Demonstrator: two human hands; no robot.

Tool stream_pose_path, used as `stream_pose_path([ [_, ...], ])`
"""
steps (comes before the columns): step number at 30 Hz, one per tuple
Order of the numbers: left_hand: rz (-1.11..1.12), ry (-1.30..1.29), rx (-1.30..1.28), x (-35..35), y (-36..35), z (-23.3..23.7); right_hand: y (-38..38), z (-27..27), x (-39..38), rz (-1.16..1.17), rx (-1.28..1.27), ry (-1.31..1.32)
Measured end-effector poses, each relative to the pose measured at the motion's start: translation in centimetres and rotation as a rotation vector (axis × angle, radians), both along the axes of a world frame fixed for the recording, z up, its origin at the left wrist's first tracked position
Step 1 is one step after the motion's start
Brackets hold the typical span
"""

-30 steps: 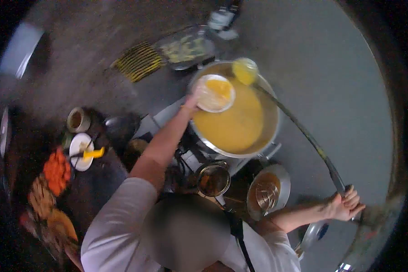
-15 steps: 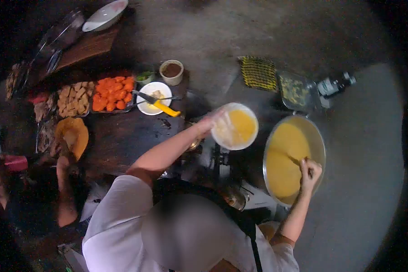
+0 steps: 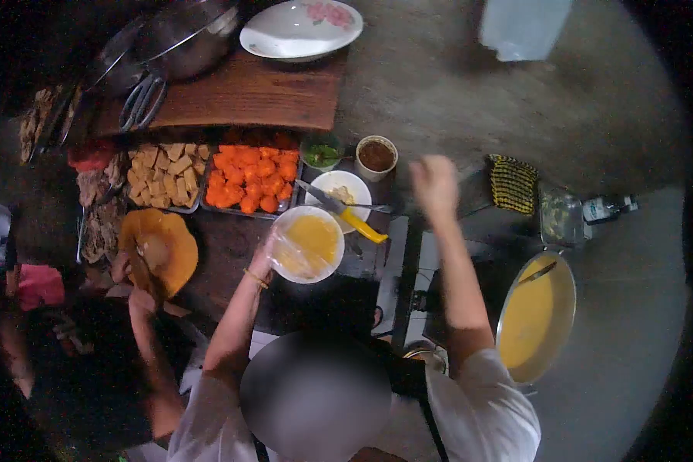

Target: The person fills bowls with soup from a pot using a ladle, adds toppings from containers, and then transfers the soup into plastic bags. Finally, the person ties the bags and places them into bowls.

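Observation:
My left hand (image 3: 263,254) grips a white bowl (image 3: 336,262) lined with clear plastic and holding yellow soup (image 3: 309,237). The bowl is above the dark table, beside a white dish (image 3: 345,182) with a yellow-handled knife (image 3: 362,223) across it. My right hand (image 3: 436,185) is raised over the counter, between a small cup of brown paste (image 3: 376,157) and a yellow-black woven cloth (image 3: 513,183). Blur hides its fingers. At the right stands a large metal pot (image 3: 568,308) of yellow soup, a ladle handle (image 3: 537,272) resting inside it.
Trays of orange pieces (image 3: 252,177) and tan cubes (image 3: 168,173) stand at the left. Another person's hand (image 3: 140,299) is near an orange plate (image 3: 179,231). A floral dish (image 3: 304,35) sits on a wooden board (image 3: 231,100). A bottle (image 3: 608,208) lies at the right.
My left hand has carried the bowl left, away from the pot to beside the knife. My right hand has let go of the ladle and moved up and left, out of the pot.

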State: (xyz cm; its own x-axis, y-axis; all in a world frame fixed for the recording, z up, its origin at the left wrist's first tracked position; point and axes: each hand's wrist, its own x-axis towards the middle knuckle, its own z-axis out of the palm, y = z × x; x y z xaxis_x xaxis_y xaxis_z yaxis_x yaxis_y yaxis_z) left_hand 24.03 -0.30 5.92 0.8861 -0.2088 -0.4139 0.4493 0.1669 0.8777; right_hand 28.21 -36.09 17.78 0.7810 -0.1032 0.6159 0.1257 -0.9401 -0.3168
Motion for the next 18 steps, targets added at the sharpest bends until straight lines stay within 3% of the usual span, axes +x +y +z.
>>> stream_pose_path([
  [1,0.019,-0.024,0.042,0.2,0.5,2.0,3.4,-1.2,2.7,-0.049,-0.050,0.340],
  [5,0.036,-0.107,-0.039,2.4,3.7,1.9,9.8,-8.5,9.2,0.022,-0.057,0.471],
  [7,0.089,-0.058,-0.036,3.4,5.3,0.1,10.8,-10.4,10.9,0.018,-0.026,0.760],
  [11,0.091,-0.005,-0.085,4.5,6.3,-1.7,10.6,-14.5,11.9,0.041,0.000,0.586],
  [13,0.088,0.030,-0.100,4.9,6.2,-1.9,10.2,-15.2,11.8,0.149,0.139,0.513],
  [17,0.084,0.092,-0.098,5.3,5.1,-1.0,8.6,-16.8,11.4,0.074,0.177,0.486],
  [18,0.078,0.066,-0.068,5.1,4.8,-0.5,8.5,-15.8,11.1,0.079,0.321,0.565],
])
